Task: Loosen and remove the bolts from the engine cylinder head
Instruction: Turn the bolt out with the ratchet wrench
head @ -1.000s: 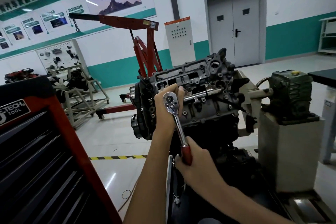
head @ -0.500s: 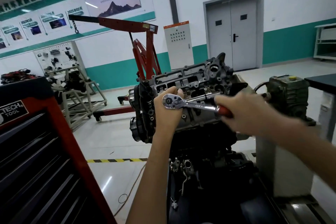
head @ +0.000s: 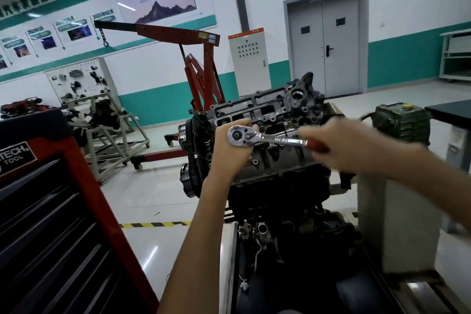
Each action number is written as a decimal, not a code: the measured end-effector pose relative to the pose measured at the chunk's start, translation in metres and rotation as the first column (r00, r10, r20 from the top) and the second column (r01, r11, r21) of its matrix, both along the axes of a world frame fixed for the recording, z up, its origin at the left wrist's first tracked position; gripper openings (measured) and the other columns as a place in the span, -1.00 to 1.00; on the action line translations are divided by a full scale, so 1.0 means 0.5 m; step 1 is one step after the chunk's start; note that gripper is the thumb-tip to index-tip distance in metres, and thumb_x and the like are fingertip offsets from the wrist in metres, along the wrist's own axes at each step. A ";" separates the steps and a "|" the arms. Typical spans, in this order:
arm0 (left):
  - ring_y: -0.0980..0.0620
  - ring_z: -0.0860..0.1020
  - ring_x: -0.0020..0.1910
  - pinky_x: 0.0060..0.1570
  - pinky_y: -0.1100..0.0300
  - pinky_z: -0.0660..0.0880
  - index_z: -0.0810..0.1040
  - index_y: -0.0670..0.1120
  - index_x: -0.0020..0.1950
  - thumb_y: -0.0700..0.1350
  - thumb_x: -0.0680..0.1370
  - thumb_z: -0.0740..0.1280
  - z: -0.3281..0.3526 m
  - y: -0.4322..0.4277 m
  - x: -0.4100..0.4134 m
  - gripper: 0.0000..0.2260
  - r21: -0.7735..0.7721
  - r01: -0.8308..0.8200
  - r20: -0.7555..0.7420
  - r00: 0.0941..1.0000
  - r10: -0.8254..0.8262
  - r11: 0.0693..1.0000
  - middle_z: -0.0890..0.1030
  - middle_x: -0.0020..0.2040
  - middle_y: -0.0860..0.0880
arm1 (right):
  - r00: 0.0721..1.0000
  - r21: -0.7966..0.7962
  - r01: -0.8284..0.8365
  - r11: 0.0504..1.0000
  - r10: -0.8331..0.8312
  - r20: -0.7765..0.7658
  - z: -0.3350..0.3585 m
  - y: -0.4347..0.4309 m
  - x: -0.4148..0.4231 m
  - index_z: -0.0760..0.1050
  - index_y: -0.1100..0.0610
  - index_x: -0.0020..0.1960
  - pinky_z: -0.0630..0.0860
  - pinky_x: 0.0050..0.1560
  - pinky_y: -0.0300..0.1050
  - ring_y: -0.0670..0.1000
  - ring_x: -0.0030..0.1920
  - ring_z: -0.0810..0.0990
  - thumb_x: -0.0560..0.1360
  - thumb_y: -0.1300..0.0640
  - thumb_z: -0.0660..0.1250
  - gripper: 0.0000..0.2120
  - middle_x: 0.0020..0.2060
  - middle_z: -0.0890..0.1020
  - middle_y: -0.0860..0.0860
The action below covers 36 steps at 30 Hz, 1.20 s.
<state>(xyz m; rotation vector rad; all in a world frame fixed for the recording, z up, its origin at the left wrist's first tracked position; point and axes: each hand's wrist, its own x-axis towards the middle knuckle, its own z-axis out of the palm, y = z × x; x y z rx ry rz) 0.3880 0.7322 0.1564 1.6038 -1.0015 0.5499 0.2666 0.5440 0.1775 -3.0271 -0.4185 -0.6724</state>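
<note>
Curling my left grip [head: 230,153] round the ratchet [head: 265,139] at its head, over a hidden bolt near the cylinder head's [head: 276,109] left end, I clamp my right grip [head: 341,146] on its handle running rightward.

Cylinder head [head: 270,120]: grey cast metal, open top face tilted toward camera, seated on dark engine block [head: 280,194]. Holes and ports dot its face; single bolts too small to tell. Ratchet [head: 267,138]: chrome, round head at left, red handle at right, lying near-horizontal across the cylinder head's face. Left hand [head: 229,150] cups its round end; right hand [head: 339,145], blurred, grips red handle.
</note>
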 end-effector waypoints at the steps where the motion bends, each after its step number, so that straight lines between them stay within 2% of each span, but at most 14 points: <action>1: 0.09 0.29 -0.40 -0.35 0.19 0.24 0.36 -0.13 -0.40 -0.36 0.50 0.32 0.004 -0.004 -0.002 -0.69 0.029 -0.002 0.015 1.000 0.002 1.000 0.34 -0.47 0.00 | 0.995 -0.112 0.028 0.993 -0.017 0.097 0.035 -0.015 0.004 0.44 0.03 -0.03 0.30 -0.54 -0.38 -0.27 -0.51 0.39 0.45 0.16 0.29 -0.89 -0.50 0.39 -0.17; 4: 0.09 0.26 -0.41 -0.36 0.17 0.19 0.32 -0.15 -0.41 -0.37 0.51 0.29 -0.008 -0.014 -0.008 -0.68 0.023 0.017 0.029 0.999 -0.018 1.000 0.31 -0.46 -0.06 | 0.986 -0.143 0.089 0.986 -0.067 0.151 0.048 -0.020 0.005 0.41 0.01 -0.04 0.25 -0.45 -0.40 -0.29 -0.47 0.34 0.45 0.14 0.30 -0.88 -0.48 0.35 -0.19; 8: 0.15 0.21 -0.46 -0.40 0.18 0.18 0.25 -0.08 -0.43 -0.30 0.58 0.27 -0.027 -0.014 -0.002 -0.59 -0.116 -0.024 -0.025 0.999 0.021 0.993 0.25 -0.48 0.10 | 0.995 0.292 0.090 0.952 -0.098 0.014 -0.106 0.067 -0.009 0.36 -0.03 -0.08 0.55 -0.37 -0.12 -0.02 -0.41 0.54 0.44 0.13 0.26 -0.89 -0.39 0.47 -0.07; 11: 0.17 0.19 -0.46 -0.41 0.23 0.16 0.24 0.03 -0.42 -0.29 0.58 0.27 -0.022 -0.023 -0.012 -0.56 -0.141 -0.003 -0.010 1.000 0.001 0.990 0.24 -0.49 0.12 | 0.998 0.714 -0.011 0.700 0.052 -0.036 -0.199 0.185 -0.008 0.29 -0.02 -0.26 0.45 -0.46 -0.14 -0.03 -0.51 0.46 0.39 0.17 0.30 -0.80 -0.46 0.44 -0.03; 13: 0.21 0.18 -0.48 -0.41 0.32 0.17 0.24 0.03 -0.41 -0.29 0.59 0.27 -0.024 -0.027 -0.017 -0.56 -0.157 0.033 -0.025 0.999 -0.038 0.987 0.24 -0.50 0.14 | 0.987 0.851 -0.064 0.522 0.160 -0.024 -0.225 0.241 -0.005 0.28 -0.06 -0.31 0.37 -0.55 -0.25 -0.09 -0.59 0.39 0.40 0.24 0.30 -0.72 -0.48 0.41 -0.01; 17: 0.21 0.21 -0.48 -0.42 0.30 0.18 0.26 0.04 -0.43 -0.30 0.58 0.29 -0.023 -0.006 -0.002 -0.56 -0.125 0.000 -0.039 0.999 -0.005 0.992 0.26 -0.51 0.12 | 0.989 0.644 -0.076 0.761 0.138 -0.045 -0.171 0.159 -0.010 0.31 -0.13 -0.27 0.40 -0.48 -0.21 -0.05 -0.51 0.42 0.36 0.21 0.28 -0.75 -0.44 0.43 -0.03; 20: 0.22 0.25 -0.48 -0.41 0.36 0.20 0.29 0.00 -0.42 -0.33 0.55 0.29 -0.014 0.007 0.003 -0.59 -0.035 0.029 -0.002 1.000 -0.029 0.999 0.32 -0.50 0.13 | 0.995 0.174 -0.042 0.984 0.057 -0.086 -0.053 0.036 0.000 0.38 -0.09 -0.14 0.46 -0.49 -0.28 -0.15 -0.49 0.49 0.44 0.19 0.26 -0.82 -0.45 0.46 -0.10; 22: 0.15 0.32 -0.42 -0.37 0.31 0.26 0.38 -0.08 -0.35 -0.29 0.50 0.32 -0.002 0.000 -0.002 -0.74 0.009 0.006 0.025 1.000 -0.006 1.000 0.40 -0.45 0.06 | 0.997 -0.104 0.019 0.994 -0.011 0.077 0.028 -0.013 0.008 0.40 0.00 -0.06 0.34 -0.50 -0.35 -0.23 -0.48 0.42 0.47 0.16 0.28 -0.90 -0.47 0.41 -0.16; 25: 0.08 0.34 -0.36 -0.33 0.21 0.26 0.41 -0.09 -0.27 -0.27 0.45 0.30 -0.001 -0.010 -0.003 -0.86 0.041 -0.009 0.036 0.999 0.007 0.999 0.41 -0.40 -0.07 | 0.982 -0.143 0.068 0.987 -0.041 0.182 0.060 -0.028 0.011 0.42 0.03 -0.02 0.19 -0.42 -0.41 -0.29 -0.45 0.33 0.44 0.13 0.32 -0.86 -0.47 0.35 -0.20; 29: 0.20 0.24 -0.47 -0.42 0.26 0.20 0.30 -0.01 -0.43 -0.32 0.56 0.28 -0.021 -0.006 0.007 -0.59 -0.102 -0.006 -0.032 0.999 0.002 0.995 0.30 -0.51 0.12 | 0.988 0.212 0.083 0.974 -0.108 0.107 -0.086 0.057 -0.010 0.37 0.01 -0.06 0.53 -0.30 -0.10 -0.01 -0.38 0.54 0.44 0.10 0.28 -0.88 -0.40 0.48 -0.08; 31: 0.22 0.25 -0.49 -0.43 0.31 0.21 0.29 0.01 -0.43 -0.33 0.56 0.28 -0.021 -0.011 0.002 -0.57 -0.141 -0.008 -0.026 1.000 0.004 0.990 0.31 -0.53 0.12 | 0.997 0.522 0.063 0.851 -0.075 0.002 -0.155 0.136 -0.016 0.30 0.01 -0.17 0.53 -0.28 0.01 0.12 -0.37 0.52 0.41 0.12 0.29 -0.85 -0.41 0.48 0.01; 33: 0.23 0.26 -0.50 -0.42 0.34 0.22 0.31 0.04 -0.43 -0.33 0.57 0.27 -0.019 -0.015 -0.006 -0.56 -0.158 0.004 -0.036 0.999 -0.010 0.987 0.33 -0.54 0.12 | 0.996 0.771 0.012 0.636 0.058 -0.064 -0.204 0.215 -0.009 0.28 0.05 -0.22 0.52 -0.38 0.01 0.08 -0.46 0.46 0.42 0.16 0.30 -0.82 -0.43 0.45 0.05; 35: 0.23 0.25 -0.51 -0.41 0.37 0.22 0.30 0.06 -0.42 -0.32 0.58 0.27 -0.021 -0.015 -0.010 -0.55 -0.166 0.014 -0.037 0.999 -0.021 0.986 0.32 -0.54 0.15 | 0.986 0.871 -0.030 0.491 0.155 -0.053 -0.225 0.257 -0.005 0.31 0.06 -0.22 0.50 -0.46 -0.03 -0.02 -0.50 0.40 0.43 0.22 0.30 -0.82 -0.43 0.43 0.04; 36: 0.23 0.26 -0.51 -0.41 0.38 0.22 0.30 0.08 -0.42 -0.32 0.58 0.27 -0.022 -0.014 -0.009 -0.55 -0.157 0.009 -0.032 0.999 -0.015 0.988 0.33 -0.54 0.16 | 0.986 0.867 -0.041 0.497 0.160 -0.046 -0.222 0.253 -0.007 0.31 0.04 -0.23 0.48 -0.49 -0.07 -0.06 -0.52 0.39 0.42 0.24 0.30 -0.81 -0.44 0.42 0.02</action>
